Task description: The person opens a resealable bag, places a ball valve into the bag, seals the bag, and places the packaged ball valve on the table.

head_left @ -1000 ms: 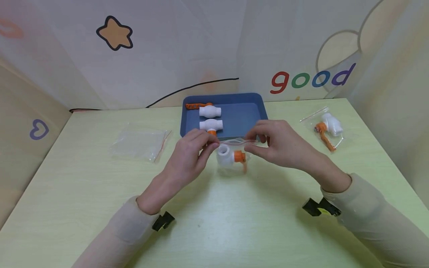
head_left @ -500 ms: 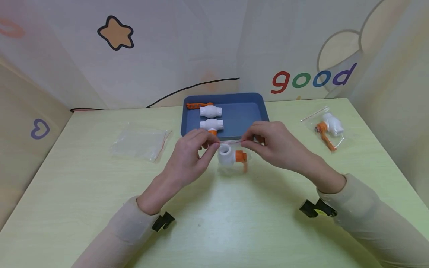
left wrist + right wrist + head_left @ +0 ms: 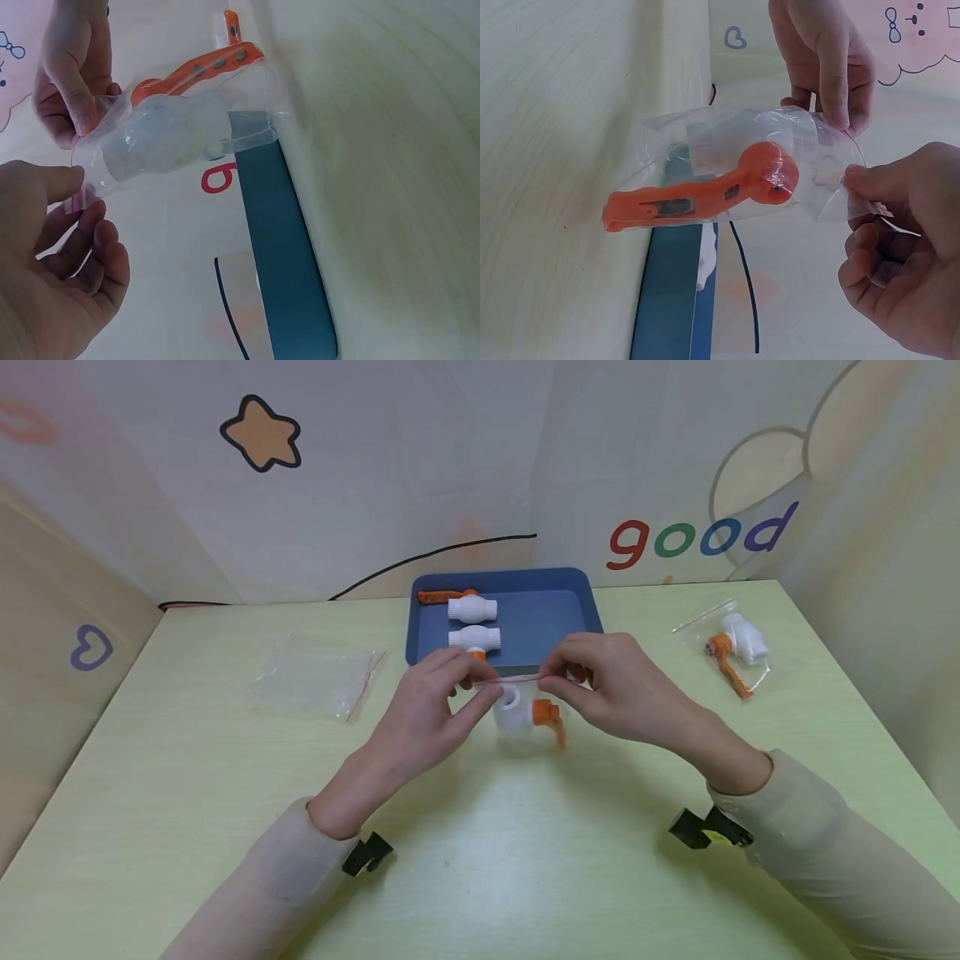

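Observation:
A clear zip-lock bag [image 3: 829,199] with a red line along its mouth hangs between both hands, in front of the tray. Inside it is a white ball valve [image 3: 513,713] with an orange lever handle [image 3: 697,199]. My left hand [image 3: 420,710] pinches the left part of the bag's mouth between thumb and index finger. At the right part of the same strip, my right hand [image 3: 618,681] pinches with thumb and fingertips. Both wrist views show the mouth stretched between the two hands, the valve hanging below in the plastic.
A blue tray [image 3: 543,618] behind the hands holds two white valves [image 3: 474,637] with orange handles. To the left lies a flat zip-lock bag [image 3: 315,681]. At the right lies another bagged valve [image 3: 742,639]. A printed curtain [image 3: 420,460] stands behind the table.
My right hand has moved slightly left and now pinches the strip. The wavy bag mouth is now flat and straight. My left fingertips and the bagged valve have shifted slightly right.

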`<state>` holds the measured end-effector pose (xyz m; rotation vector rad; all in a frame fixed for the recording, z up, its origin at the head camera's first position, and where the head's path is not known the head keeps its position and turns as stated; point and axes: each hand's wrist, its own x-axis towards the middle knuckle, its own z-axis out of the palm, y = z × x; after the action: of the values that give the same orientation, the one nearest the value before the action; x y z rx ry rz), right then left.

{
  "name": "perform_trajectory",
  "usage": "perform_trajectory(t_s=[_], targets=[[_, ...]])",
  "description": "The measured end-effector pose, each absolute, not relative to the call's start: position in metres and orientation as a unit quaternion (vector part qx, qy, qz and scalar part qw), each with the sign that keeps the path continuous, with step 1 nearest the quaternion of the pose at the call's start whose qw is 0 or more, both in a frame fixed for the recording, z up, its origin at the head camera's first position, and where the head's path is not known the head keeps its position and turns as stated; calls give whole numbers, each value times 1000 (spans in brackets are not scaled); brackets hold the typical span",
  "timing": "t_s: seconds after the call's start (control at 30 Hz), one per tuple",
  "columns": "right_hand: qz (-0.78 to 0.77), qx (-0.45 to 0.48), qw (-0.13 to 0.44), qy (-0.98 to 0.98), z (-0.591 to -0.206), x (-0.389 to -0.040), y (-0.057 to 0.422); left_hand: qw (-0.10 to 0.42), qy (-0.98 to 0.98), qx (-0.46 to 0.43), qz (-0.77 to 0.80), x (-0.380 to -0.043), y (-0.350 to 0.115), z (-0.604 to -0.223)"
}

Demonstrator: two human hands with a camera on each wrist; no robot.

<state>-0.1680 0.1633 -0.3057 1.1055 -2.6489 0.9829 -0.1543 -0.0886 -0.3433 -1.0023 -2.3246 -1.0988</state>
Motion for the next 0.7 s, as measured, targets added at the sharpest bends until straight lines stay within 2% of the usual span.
perform_trajectory(t_s=[0.33, 0.7], targets=[[344, 373, 62, -860, -311, -168, 165, 178, -829, -371, -378, -157, -87, -340], [340, 380, 57, -858, -310, -169, 163, 190, -831, -378, -362, -154, -85, -338]])
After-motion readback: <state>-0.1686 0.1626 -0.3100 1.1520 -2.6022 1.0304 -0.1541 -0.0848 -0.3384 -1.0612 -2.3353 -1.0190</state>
